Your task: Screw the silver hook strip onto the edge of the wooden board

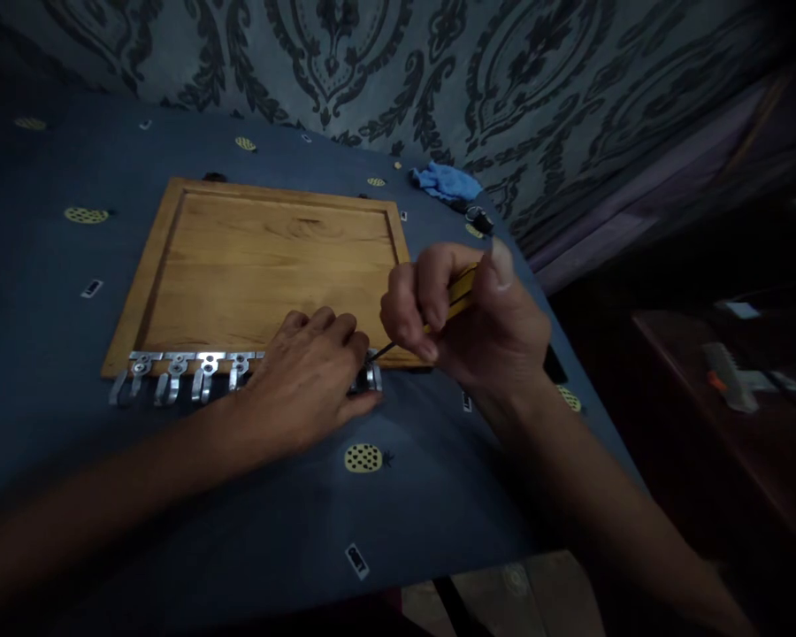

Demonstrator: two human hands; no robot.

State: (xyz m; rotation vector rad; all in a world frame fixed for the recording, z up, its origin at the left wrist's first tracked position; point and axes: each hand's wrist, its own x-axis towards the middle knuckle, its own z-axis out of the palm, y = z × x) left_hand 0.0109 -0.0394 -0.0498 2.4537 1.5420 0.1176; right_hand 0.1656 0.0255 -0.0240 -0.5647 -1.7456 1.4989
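A wooden board [265, 265] with a raised rim lies on a table under a dark blue cloth [53, 389]. Along the board's near edge runs a metal rack of hooks [186, 370]. My left hand [309, 376] lies flat over the right part of that rack, fingers together, pressing it down. My right hand [468, 318] is wrapped round a yellow-handled screwdriver [461, 292], thumb up. The thin shaft slants down to the left, and its tip meets the rack at the right end, beside my left fingers.
A crumpled blue rag [446, 181] and a small dark object [478, 218] lie at the table's far right corner. A patterned curtain [371, 62] hangs behind. The table edge drops off on the right, where a dim shelf [736, 372] holds small items.
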